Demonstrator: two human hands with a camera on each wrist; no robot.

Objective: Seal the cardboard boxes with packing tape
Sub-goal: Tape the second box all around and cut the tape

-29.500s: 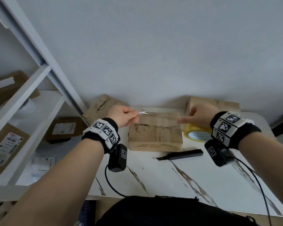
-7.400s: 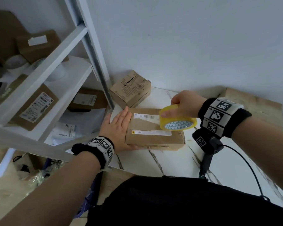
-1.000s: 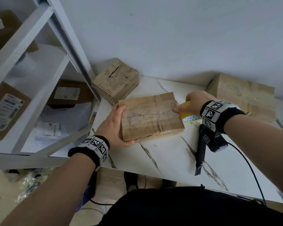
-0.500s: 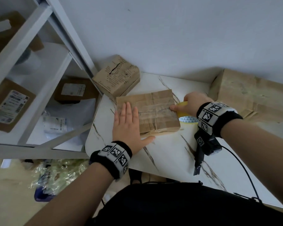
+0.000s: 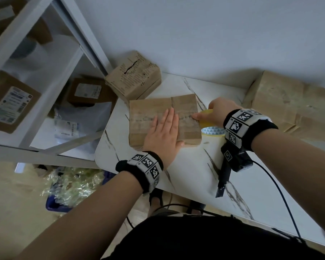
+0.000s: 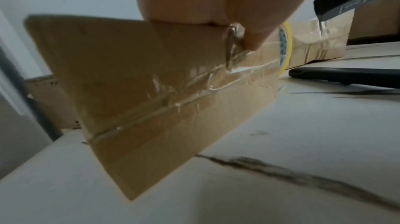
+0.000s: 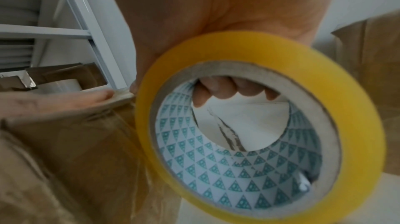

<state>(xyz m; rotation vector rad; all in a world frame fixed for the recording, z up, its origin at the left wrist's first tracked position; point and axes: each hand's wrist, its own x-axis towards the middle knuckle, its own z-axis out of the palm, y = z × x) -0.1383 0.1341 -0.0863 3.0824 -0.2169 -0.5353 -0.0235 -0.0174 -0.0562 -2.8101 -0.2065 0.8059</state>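
My left hand (image 5: 162, 133) lay flat, fingers straight, on the flat cardboard box (image 5: 148, 117); half a second earlier it rested nearer the box's left edge. My right hand (image 5: 215, 113) gripped the yellow tape roll (image 7: 255, 120) at the box's right edge. The box sat near the tabletop's (image 5: 191, 166) far-left corner, clear tape creased along its seam.

No legible text; the shelf parcels' labels (image 5: 11, 104) are too blurred to read.
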